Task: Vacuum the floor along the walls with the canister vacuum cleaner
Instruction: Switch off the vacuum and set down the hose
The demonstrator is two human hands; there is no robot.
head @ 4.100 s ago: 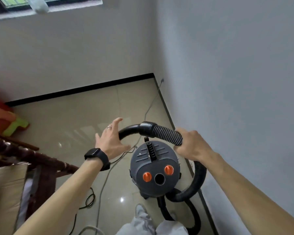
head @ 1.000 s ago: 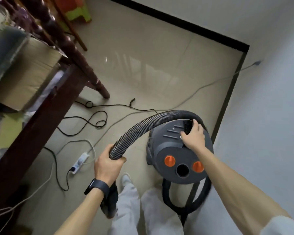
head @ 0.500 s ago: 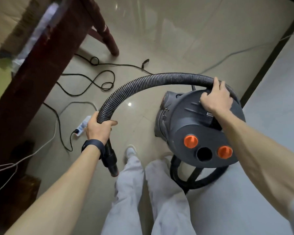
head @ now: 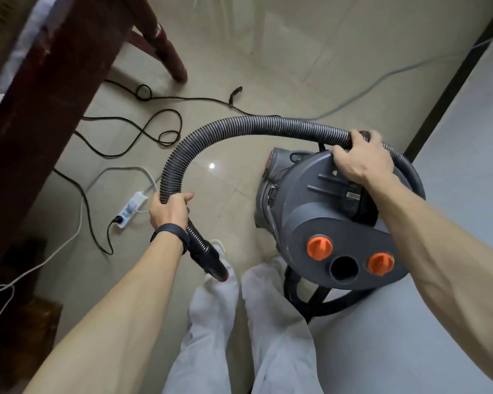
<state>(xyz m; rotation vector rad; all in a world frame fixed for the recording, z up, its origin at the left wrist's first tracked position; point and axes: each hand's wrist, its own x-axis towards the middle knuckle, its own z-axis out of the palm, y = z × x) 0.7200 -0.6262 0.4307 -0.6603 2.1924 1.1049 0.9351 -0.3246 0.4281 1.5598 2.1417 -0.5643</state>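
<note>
The grey canister vacuum (head: pixel 319 211), with two orange knobs and a round port on its lid, stands on the tiled floor beside the right wall. Its ribbed black hose (head: pixel 239 129) arcs from behind the canister round to the left. My left hand (head: pixel 168 211) grips the hose near its free end, and the black cuff (head: pixel 211 263) points down at my feet. My right hand (head: pixel 362 160) lies on the canister's far top edge, fingers curled over the hose there. The canister's handle is hidden under my wrist.
A dark wooden furniture frame (head: pixel 40 103) and its leg (head: pixel 165 49) stand at the left. Black cables (head: pixel 143 129) and a white power strip (head: pixel 131 209) lie on the floor between them and me. A grey cord (head: pixel 382 81) runs toward the black baseboard (head: pixel 450 83).
The view has tipped down from the corner to the floor. My left hand took hold of the hose end; my right hand moved from the canister's handle to its far edge and the hose.
</note>
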